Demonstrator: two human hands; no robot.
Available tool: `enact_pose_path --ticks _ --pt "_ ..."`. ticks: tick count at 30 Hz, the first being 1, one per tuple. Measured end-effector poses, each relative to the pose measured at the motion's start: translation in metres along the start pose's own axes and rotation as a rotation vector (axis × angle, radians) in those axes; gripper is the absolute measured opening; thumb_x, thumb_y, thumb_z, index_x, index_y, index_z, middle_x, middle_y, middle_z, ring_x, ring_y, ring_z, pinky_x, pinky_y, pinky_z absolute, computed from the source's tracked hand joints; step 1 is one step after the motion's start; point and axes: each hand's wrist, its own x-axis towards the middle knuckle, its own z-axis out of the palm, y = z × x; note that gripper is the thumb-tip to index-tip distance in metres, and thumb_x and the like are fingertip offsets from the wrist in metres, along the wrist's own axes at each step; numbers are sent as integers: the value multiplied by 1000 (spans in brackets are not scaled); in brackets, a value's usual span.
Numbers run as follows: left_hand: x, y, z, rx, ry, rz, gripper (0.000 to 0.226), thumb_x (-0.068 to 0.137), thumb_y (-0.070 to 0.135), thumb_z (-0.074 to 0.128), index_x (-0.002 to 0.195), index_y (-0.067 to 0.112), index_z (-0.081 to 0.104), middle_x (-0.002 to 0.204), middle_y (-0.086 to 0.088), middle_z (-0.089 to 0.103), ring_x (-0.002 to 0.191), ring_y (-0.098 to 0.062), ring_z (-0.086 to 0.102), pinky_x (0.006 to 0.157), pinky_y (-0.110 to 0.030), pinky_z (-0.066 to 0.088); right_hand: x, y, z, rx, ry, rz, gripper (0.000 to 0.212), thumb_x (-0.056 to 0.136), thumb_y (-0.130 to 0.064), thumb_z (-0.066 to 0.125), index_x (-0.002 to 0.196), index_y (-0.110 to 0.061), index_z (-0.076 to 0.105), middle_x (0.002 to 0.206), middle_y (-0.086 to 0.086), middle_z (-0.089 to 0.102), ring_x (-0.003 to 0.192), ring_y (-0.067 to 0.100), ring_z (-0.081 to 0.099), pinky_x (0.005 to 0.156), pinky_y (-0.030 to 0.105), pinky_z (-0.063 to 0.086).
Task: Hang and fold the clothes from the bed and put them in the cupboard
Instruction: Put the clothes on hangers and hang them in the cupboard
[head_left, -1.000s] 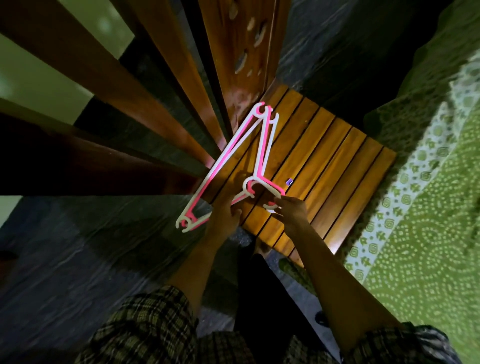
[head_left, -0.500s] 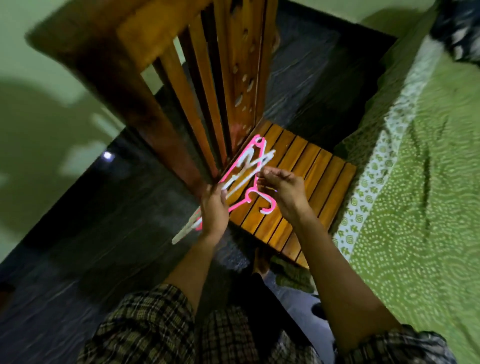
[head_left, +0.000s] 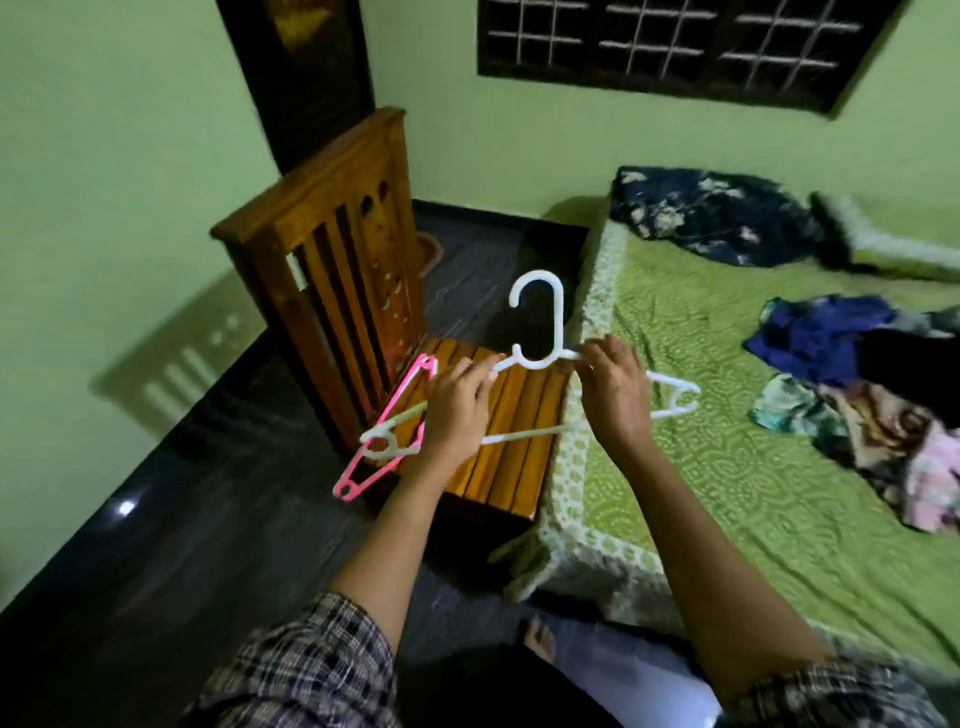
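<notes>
Hands: left hand (head_left: 457, 410) and right hand (head_left: 613, 395) both grip the one white hanger (head_left: 559, 317), up over the bed (head_left: 727, 493) edge. The left also holds one pink hanger (head_left: 405, 389). Two clothes heaps on the bed: dark floral heap (head_left: 717, 218) far, mixed pile (head_left: 883, 415) right.

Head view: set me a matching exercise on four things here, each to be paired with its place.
1. white plastic hanger
2. pink plastic hanger
3. dark blue floral cloth
4. wooden slatted chair

A. on the floor beside the green bed
B. at the far end of the bed
C. held up between left hand and right hand
D. hanging low from the left hand alone

Pairs: 1-C, 2-D, 3-B, 4-A.
</notes>
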Motion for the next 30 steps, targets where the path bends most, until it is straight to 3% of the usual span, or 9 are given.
enact_pose_path --ticks 2,6,10,13,18,23,30 --pt "2 33 9 -23 -8 75 31 97 14 43 119 6 62 93 -14 62 84 -22 54 70 -27 34 -4 17 -44 -41 -13 -3 13 76 1 66 89 -1 67 75 20 64 67 41 61 62 45 50" --pt "7 93 52 -61 -80 192 43 92 28 37 112 6 67 85 -15 64 79 -34 60 68 -40 45 -24 62 -121 -91 30 31 15 79 -14 61 88 -3 68 70 20 63 55 40 59 46 37 45" --pt "4 158 112 -69 -100 277 34 90 21 43 107 7 69 93 -14 68 86 -33 64 70 -33 32 -55 121 -185 -85 98 107 32 85 -27 58 105 -5 69 84 22 67 68 38 64 56 41 51" --pt "-1 217 163 -160 -165 315 36 89 21 43 109 5 68 99 -16 68 91 -34 63 78 -35 42 -72 173 -239 -137 168 95 39 88 -30 44 101 -2 70 77 20 67 63 37 64 53 39 51" --pt "-22 317 244 -323 -211 300 40 89 26 42 114 8 67 93 -14 67 80 -30 61 70 -36 48 -93 260 -323 -240 200 158 47 84 -32 36 101 -5 70 79 16 67 74 36 61 62 43 48" --pt "-39 386 310 -350 -236 281 40 88 27 42 113 9 68 92 -14 67 82 -30 61 70 -37 49 -114 338 -374 -298 224 263 24 84 -18 55 100 -7 70 87 16 70 80 38 65 66 46 47" --pt "-40 430 377 -301 -302 293 41 89 27 42 114 7 67 95 -16 66 86 -32 61 72 -35 45 -126 418 -395 -277 202 349 20 90 -18 58 104 -10 69 89 18 68 83 38 61 69 41 42"
